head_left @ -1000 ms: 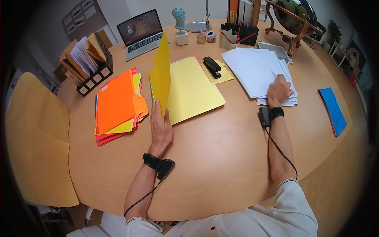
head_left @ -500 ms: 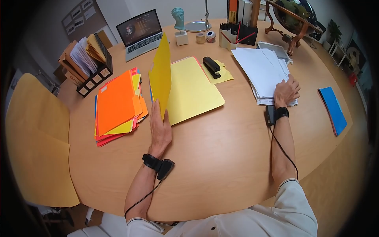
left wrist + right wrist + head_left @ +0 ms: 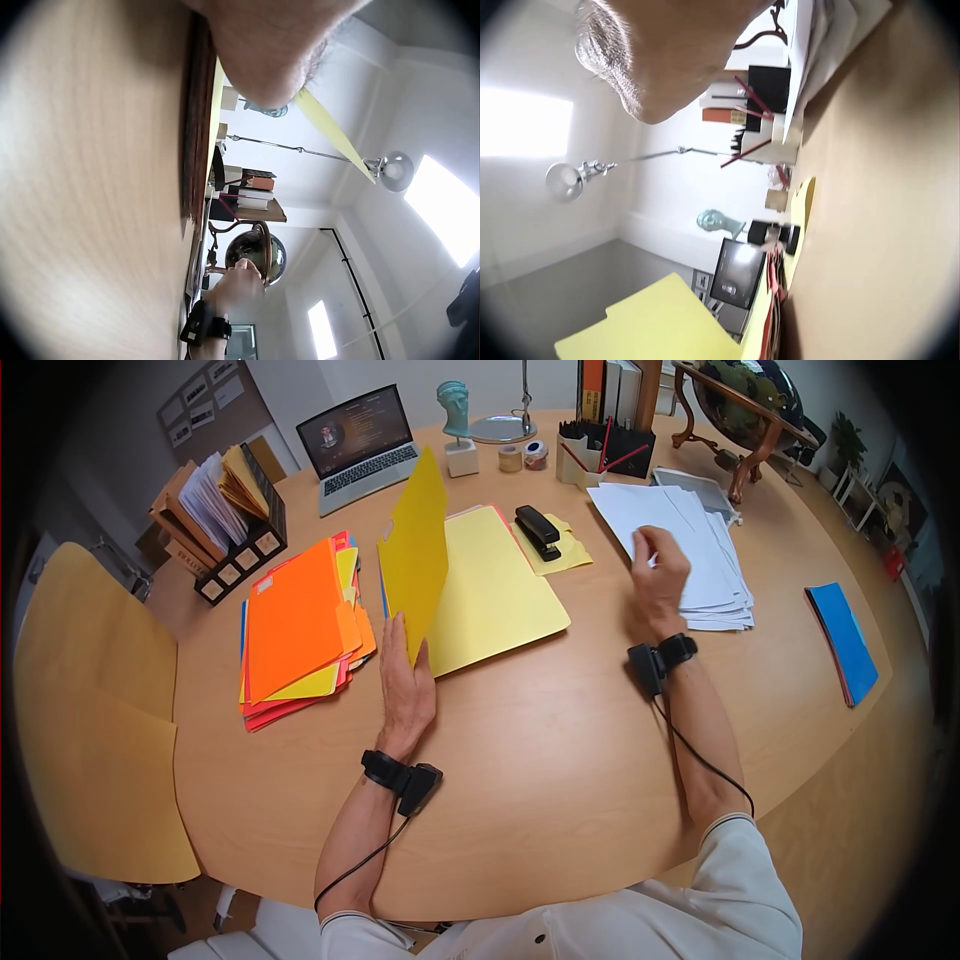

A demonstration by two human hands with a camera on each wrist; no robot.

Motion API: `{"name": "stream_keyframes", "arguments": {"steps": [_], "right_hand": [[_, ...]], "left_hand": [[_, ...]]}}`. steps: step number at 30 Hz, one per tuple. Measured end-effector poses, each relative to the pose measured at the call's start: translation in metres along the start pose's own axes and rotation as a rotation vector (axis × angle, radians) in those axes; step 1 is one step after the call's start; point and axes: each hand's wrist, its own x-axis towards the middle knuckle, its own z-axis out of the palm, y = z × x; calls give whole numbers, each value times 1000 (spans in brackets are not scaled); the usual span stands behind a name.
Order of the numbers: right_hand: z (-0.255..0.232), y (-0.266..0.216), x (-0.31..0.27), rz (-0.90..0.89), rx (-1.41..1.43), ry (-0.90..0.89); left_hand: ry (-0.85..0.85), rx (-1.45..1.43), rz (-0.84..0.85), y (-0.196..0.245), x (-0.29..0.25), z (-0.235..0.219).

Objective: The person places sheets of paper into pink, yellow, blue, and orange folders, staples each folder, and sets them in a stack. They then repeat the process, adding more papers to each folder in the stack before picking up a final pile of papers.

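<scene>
A yellow folder (image 3: 490,590) lies open on the table with its cover (image 3: 415,550) standing up. My left hand (image 3: 406,695) holds the cover at its lower edge, fingers on the outer side and thumb on the inner side. The stack of white papers (image 3: 690,565) lies to the right, its sheets slightly fanned. My right hand (image 3: 660,580) is raised over the left edge of the papers, fingers loosely bent, with no sheet showing in them. In the left wrist view that hand (image 3: 238,292) appears above the tabletop; its fingers are out of the right wrist view.
Orange, red and yellow folders (image 3: 300,620) are piled at left, near a file holder (image 3: 240,565). A black stapler (image 3: 538,530) sits beside the yellow folder. Behind stand a laptop (image 3: 368,465), a bust (image 3: 456,420) and a pen holder (image 3: 590,455). Blue folders (image 3: 842,640) lie far right.
Over the last second the top papers shifted right, onto the stack. My right hand went right with them, then left off the stack's right side to its left edge. My left hand stayed put.
</scene>
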Motion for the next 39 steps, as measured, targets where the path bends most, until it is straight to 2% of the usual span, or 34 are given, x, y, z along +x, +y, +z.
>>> {"name": "stream_keyframes", "arguments": {"steps": [1,2,3,6,10,15,17,21,24,26,27,29,33,35,36,38,39], "right_hand": [[7,-12,-5,28,54,-53],[12,-22,-11,133,84,-182],[17,-32,-18,237,113,-311],[37,-45,-43,398,180,-540],[34,-61,-47,282,52,-669],[36,-58,-51,253,84,-628],[36,-57,-51,259,98,-617],[36,-54,-52,209,93,-630],[38,-52,-53,190,87,-628],[38,-51,-53,181,87,-630],[38,-51,-53,179,86,-624],[38,-52,-52,176,86,-618],[36,-56,-50,210,167,-588],[35,-57,-49,216,167,-603],[34,-57,-48,218,160,-628],[35,-57,-49,221,152,-652],[35,-56,-49,217,172,-645]], "left_hand": [[24,-65,-34,1,0,-1],[48,-131,-69,1,0,-1],[48,-130,-68,0,1,-1],[113,-196,-37,-1,2,-2],[118,-61,-4,5,1,-2],[160,31,84,1,0,1],[192,-19,25,3,-1,1],[275,39,53,-6,-1,1],[326,0,-27,-1,0,-4],[351,-353,-182,3,1,-6],[352,-354,-183,0,2,-4],[467,-565,-22,-1,4,-3],[488,-676,27,10,2,-8],[534,-656,-79,5,5,-5],[533,-656,-78,-1,6,-5],[468,-806,-272,-14,7,-6],[467,-806,-272,-18,8,-5]]}}
